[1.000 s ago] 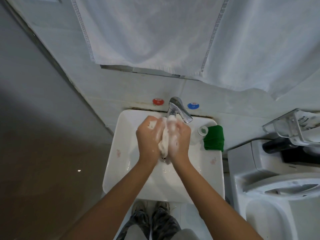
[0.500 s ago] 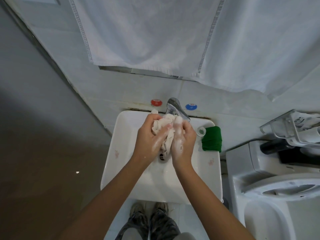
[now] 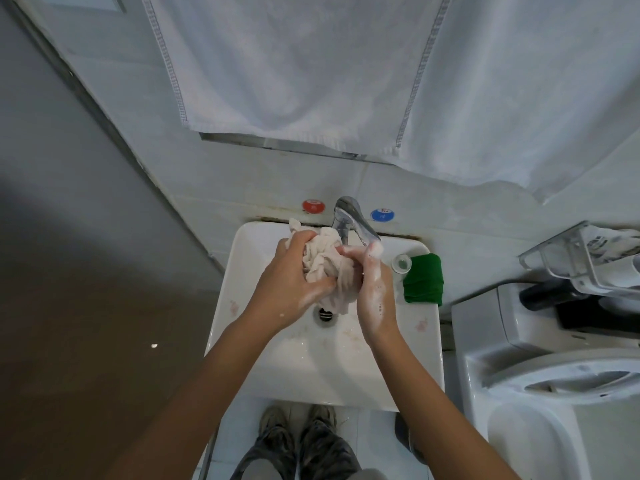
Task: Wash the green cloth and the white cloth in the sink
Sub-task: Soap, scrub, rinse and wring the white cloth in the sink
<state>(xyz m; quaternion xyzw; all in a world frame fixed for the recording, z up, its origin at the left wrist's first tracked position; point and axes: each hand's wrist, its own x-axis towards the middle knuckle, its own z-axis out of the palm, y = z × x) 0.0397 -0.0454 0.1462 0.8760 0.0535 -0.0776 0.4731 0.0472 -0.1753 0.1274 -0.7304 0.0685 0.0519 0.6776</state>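
- Since a moment ago, both hands have drawn slightly apart, stretching the white cloth (image 3: 323,268) between them.
- Left hand (image 3: 291,282) and soapy right hand (image 3: 372,282) both grip it above the sink (image 3: 242,271).
- Green cloth (image 3: 423,278) lies folded on the sink's right rim.

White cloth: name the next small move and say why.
Probably keep rubbing the white cloth between both hands: left hand and right hand grip it over the sink, suds show, and the green cloth waits on the rim.
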